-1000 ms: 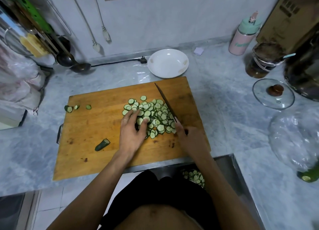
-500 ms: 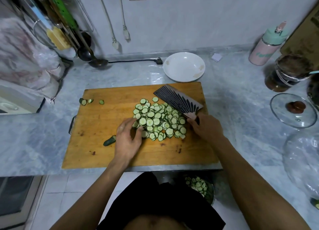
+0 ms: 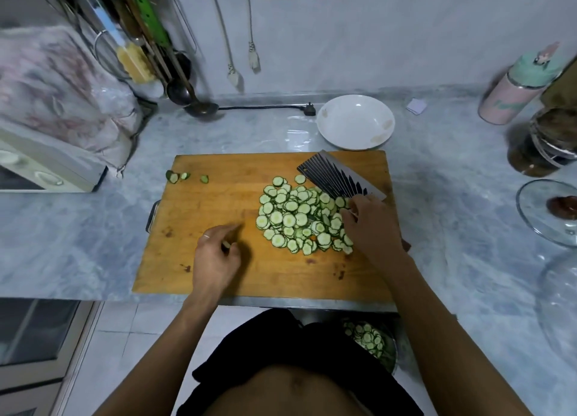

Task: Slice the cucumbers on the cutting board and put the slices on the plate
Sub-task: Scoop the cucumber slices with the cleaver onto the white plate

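A wooden cutting board lies on the marble counter. A heap of thin cucumber slices covers its right half. My right hand grips the handle of a cleaver, whose ribbed blade lies tilted against the heap's far right side. My left hand is left of the heap, low over the board, with its fingers curled round a small cucumber end, of which only a pale bit shows. Three small cucumber bits sit at the board's far left corner. The white plate stands behind the board with nothing in it.
A glass lid, a dark jar and a pink and green bottle stand at the right. A ladle and a plug lie at the back. An appliance is at the left. Below the counter edge is a bowl of slices.
My left hand left the heap and moved left onto the spot where the cucumber end lay. The cleaver tipped from upright to tilted flat beside the slices.
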Demonstrator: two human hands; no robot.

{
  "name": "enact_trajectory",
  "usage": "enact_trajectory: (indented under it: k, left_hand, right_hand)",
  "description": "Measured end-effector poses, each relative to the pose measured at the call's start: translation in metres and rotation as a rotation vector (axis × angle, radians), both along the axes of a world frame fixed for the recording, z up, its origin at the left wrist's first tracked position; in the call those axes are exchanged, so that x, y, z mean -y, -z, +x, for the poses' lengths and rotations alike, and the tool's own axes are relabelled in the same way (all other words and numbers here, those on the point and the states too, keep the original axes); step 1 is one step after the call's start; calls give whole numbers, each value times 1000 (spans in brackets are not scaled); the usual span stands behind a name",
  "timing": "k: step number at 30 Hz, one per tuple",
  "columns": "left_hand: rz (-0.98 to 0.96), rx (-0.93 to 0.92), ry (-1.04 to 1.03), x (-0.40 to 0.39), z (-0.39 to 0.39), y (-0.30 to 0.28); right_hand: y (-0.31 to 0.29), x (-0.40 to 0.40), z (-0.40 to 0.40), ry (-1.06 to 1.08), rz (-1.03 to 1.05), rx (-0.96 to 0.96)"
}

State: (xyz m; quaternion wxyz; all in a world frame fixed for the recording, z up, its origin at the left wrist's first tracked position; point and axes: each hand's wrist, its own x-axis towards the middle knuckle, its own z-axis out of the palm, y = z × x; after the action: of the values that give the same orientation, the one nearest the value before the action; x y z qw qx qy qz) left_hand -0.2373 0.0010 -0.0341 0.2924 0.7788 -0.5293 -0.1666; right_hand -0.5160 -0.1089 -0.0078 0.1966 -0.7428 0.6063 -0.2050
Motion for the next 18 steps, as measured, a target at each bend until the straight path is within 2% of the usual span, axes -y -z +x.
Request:
enact_trajectory:
  k: [6,12,18]
  left_hand:
    - [265,39,47,-3,37,14]
    - [108,-65,-94,4,78,11]
    - [92,22,-100,66,137,-1]
  right_hand:
    - [-19,-3,64,-164,16,84]
    - [-25,6,114,-264,77,13]
    - [-34,14,158,-288,118,-5]
